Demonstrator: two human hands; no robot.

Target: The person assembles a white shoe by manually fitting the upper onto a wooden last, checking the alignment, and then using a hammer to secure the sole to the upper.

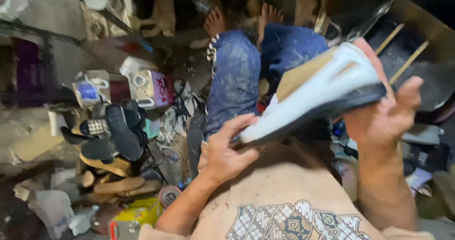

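One white shoe with a black sole is held up between both hands, over the lap and tilted, its toe low towards the left hand and its heel high towards the right.

Left hand: fingers curled about the toe end, thumb over the upper, fingertips under the sole. The grip is closed on the shoe.

Right hand: palm behind the heel, fingers spread fairly wide along the sole edge, thumb hidden behind the shoe. The heel is cradled and pressed, not pinched.

Step in hand, as judged: the shoe is being turned and looked over, the sole edge facing the camera. No tool is seen in either hand. Any next move would call for a firm hold at the toe while the heel hand is shifted, since the spread fingers give little clamping; a slip at the heel is the likely fault.

Counts:
- shoe in hand: one
- hands in view: two
- bare feet beyond the fingertips: two
- black shoes and soles heaped well left of the left fingers: several, the exact number cannot be told
- tan soles below that heap: at least two
- yellow box near the left forearm: one
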